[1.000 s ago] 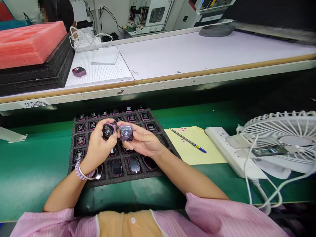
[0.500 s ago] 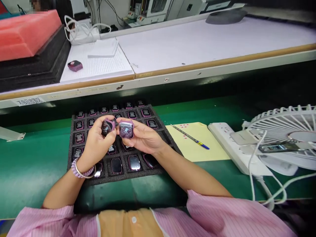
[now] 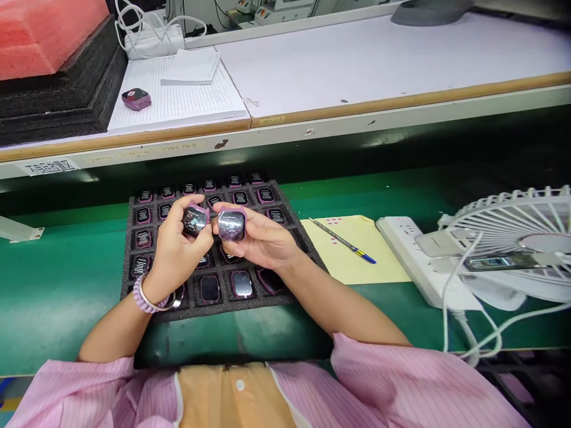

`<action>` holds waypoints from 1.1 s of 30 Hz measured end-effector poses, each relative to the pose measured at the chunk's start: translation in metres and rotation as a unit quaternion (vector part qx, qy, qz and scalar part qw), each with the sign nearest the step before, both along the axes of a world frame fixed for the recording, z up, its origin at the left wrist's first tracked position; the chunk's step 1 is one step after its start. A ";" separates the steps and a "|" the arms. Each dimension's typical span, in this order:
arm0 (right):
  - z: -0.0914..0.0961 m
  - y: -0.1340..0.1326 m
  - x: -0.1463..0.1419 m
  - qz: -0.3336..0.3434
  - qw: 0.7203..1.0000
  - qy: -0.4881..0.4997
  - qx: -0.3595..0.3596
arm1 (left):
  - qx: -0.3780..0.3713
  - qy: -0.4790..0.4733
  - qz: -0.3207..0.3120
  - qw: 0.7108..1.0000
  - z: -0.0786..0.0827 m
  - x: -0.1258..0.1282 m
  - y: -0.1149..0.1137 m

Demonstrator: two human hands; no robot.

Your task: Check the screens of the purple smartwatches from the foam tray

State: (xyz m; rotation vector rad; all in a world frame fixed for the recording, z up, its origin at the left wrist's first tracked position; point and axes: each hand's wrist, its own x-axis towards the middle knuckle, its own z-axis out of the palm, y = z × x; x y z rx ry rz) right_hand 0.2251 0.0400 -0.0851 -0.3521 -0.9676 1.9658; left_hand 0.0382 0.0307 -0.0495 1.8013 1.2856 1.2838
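My left hand (image 3: 176, 252) grips a purple watch body (image 3: 195, 220) with its dark screen facing up. My right hand (image 3: 261, 241) grips a second purple watch body (image 3: 231, 225), held side by side with the first. Both hands hover over a black foam tray (image 3: 298, 245) whose pockets hold several more purple watch bodies, some face up, some showing labelled backs. A purple bracelet circles my left wrist.
The tray lies on a green belt (image 3: 53, 297). To its right lie a yellow sheet (image 3: 352, 261) with a pen (image 3: 341, 240), a white power strip (image 3: 417, 261) and a white fan (image 3: 517, 238) with cables. On the shelf behind sit a lone watch body (image 3: 136, 98), paper pads and stacked foam.
Both hands have tilted the two watch bodies a little, turning the screens more upward. The camera has dipped, so the scene sits slightly higher in view.
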 end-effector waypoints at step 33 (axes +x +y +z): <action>-0.005 0.004 -0.006 -0.031 0.999 -0.010 -0.029 | -0.053 -0.104 -0.006 0.993 -0.010 -0.005 0.012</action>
